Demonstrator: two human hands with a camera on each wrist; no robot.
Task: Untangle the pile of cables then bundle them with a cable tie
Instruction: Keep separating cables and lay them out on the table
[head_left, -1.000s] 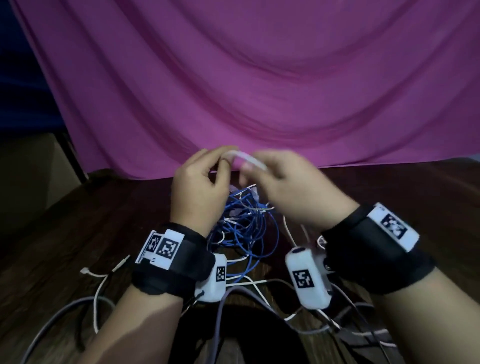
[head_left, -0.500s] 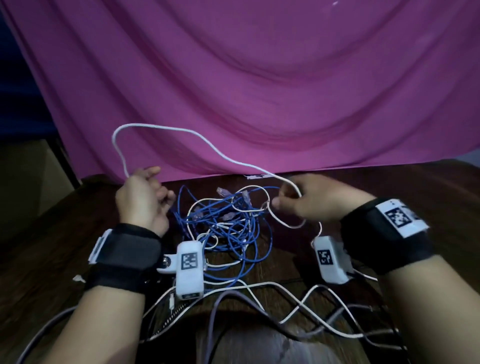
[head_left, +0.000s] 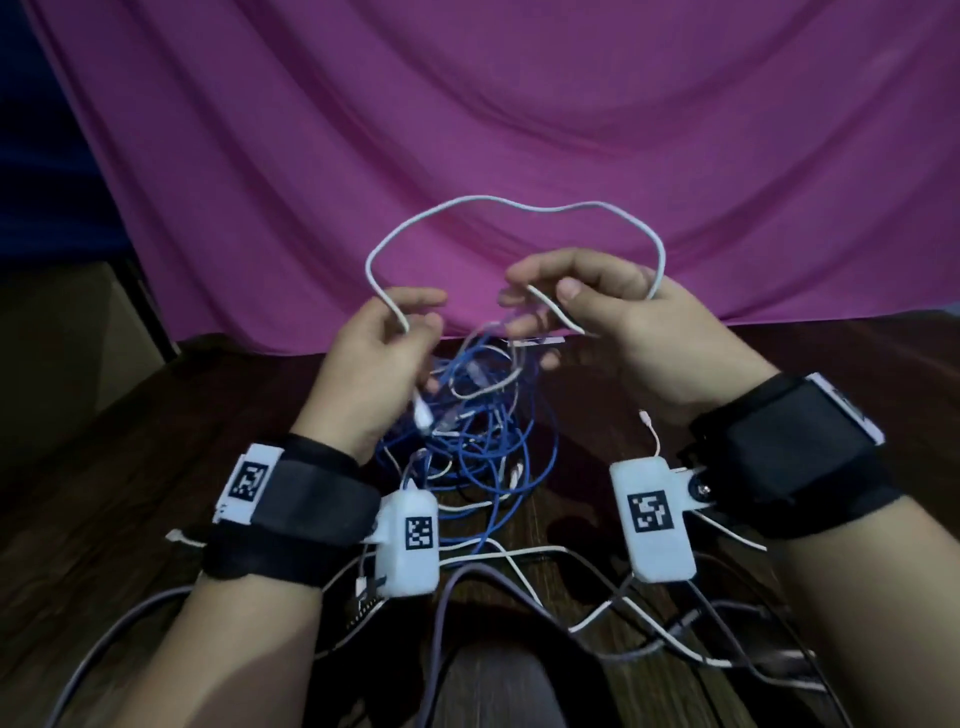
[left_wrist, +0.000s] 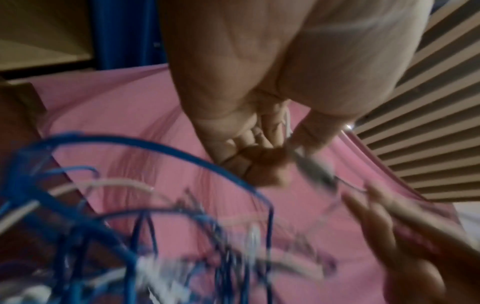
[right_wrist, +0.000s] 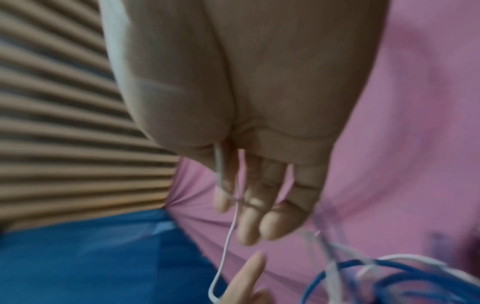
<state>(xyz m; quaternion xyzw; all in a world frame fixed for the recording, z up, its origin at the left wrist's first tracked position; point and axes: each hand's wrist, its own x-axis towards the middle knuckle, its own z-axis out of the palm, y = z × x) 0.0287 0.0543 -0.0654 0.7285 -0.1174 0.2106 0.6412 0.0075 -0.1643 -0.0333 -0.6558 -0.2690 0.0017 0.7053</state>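
Observation:
A tangle of blue and white cables (head_left: 483, 431) lies on the dark wooden table (head_left: 130, 467) between my wrists. Both hands are raised just above it. My left hand (head_left: 415, 322) pinches a white cable (head_left: 493, 200), which arcs up in a wide loop and comes down behind my right hand (head_left: 540, 291). The right hand pinches the same cable between thumb and fingers. One plug end (head_left: 423, 415) dangles below my left palm. The left wrist view shows the white cable (left_wrist: 287, 121) in my curled fingers, with blurred blue cables (left_wrist: 130, 205) below. In the right wrist view the white cable (right_wrist: 218, 164) runs along my index finger.
A pink cloth (head_left: 519, 104) hangs behind the table. Grey and white leads (head_left: 519, 566) trail across the near edge by my wrist cameras. A small white strip (head_left: 535, 340) lies at the back of the table. A beige box (head_left: 62, 338) stands at the left.
My left hand has swung in from the far left and both hands have risen and come together. The white cable, stretched wide before, now stands in a loop above them.

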